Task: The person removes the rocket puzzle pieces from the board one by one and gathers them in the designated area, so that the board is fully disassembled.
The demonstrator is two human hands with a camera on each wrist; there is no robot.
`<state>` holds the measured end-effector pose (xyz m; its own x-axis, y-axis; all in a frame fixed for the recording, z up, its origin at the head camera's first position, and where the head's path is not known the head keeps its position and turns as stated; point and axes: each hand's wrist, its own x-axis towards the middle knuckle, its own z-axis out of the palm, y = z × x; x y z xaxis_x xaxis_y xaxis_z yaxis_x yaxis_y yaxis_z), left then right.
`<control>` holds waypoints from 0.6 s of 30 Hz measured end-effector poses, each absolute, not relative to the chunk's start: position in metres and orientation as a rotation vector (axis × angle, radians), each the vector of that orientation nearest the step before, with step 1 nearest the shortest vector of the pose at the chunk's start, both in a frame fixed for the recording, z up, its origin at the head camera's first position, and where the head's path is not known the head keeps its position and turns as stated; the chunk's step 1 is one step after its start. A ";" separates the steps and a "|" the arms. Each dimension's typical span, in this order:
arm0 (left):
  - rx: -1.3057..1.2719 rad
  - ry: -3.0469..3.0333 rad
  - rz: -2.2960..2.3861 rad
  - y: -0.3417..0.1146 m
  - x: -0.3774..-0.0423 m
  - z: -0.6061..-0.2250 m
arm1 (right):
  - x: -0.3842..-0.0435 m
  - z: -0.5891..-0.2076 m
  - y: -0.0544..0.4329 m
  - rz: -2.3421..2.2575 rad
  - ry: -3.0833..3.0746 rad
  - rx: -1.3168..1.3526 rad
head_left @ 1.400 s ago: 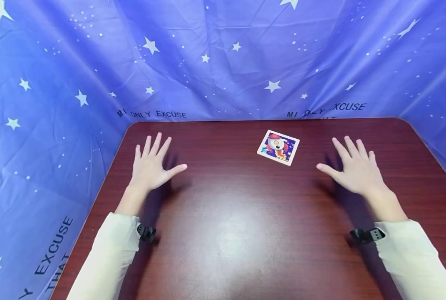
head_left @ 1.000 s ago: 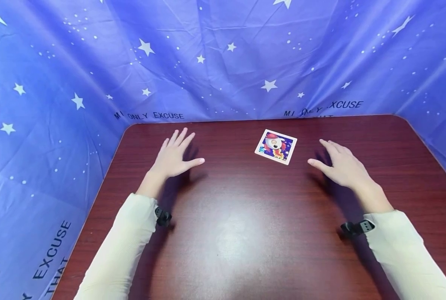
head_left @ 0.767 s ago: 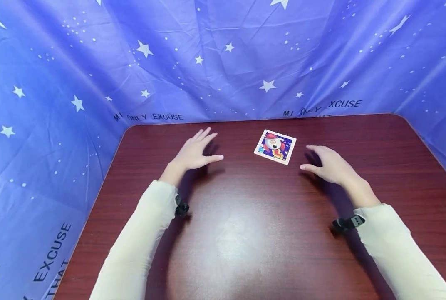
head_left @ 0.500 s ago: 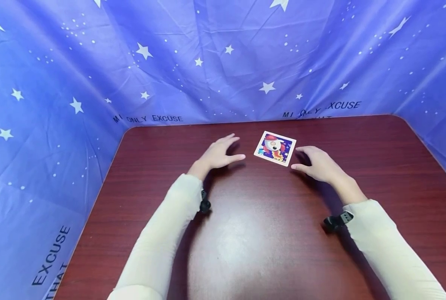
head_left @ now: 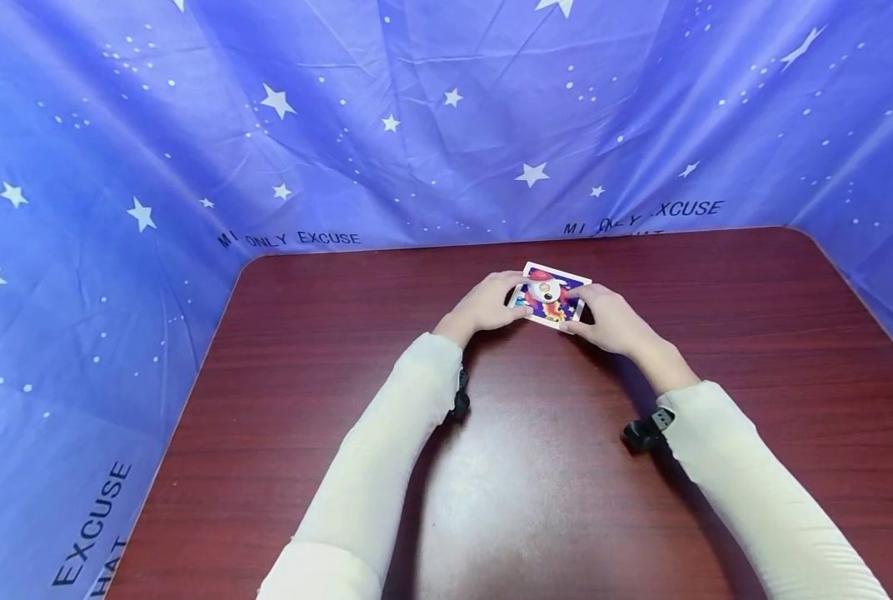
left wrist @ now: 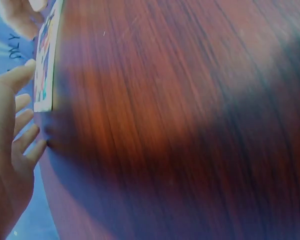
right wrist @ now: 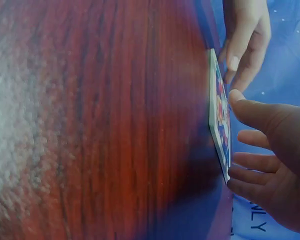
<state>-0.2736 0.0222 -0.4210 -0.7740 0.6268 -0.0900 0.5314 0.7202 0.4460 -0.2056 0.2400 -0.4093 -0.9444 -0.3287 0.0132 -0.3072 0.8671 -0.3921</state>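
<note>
I take 12 o'clock as the table's far edge. On my head feed, the picture tile [head_left: 546, 293] lies flat on the dark red-brown table [head_left: 311, 375], up near 12 o'clock, close to that edge. It has a white border around a rocket on purple, nose toward 10 and flames toward 5.

The left hand [head_left: 489, 304] is at the tile's 9 o'clock side, thumb over the border near 8. I read its fingers as loose and apart; my left wrist feed shows gaps between them and the thumb tip by the tile. The right hand [head_left: 613, 319] is at 3 to 4 o'clock, its index fingertip overlapping the tile near 3, its thumb near 5. On my right wrist feed its fingers curve gently along the edge, thumb well apart. I cannot tell how firmly either hand touches.

Both cream sleeves [head_left: 371, 458] reach in from 6 o'clock, a black wrist device [head_left: 647, 432] at each cuff. A blue star-printed curtain [head_left: 416, 167] hangs beyond the table at 12.
</note>
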 end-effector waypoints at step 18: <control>1.053 2.683 0.484 0.017 -0.269 -0.419 | -0.206 -0.416 0.233 -0.483 3.086 -0.663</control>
<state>-0.2692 0.0168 -0.4193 -0.7196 0.6895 -0.0816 0.6177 0.6894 0.3784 -0.2056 0.2330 -0.4157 -0.9126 -0.3932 0.1124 -0.4087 0.8681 -0.2815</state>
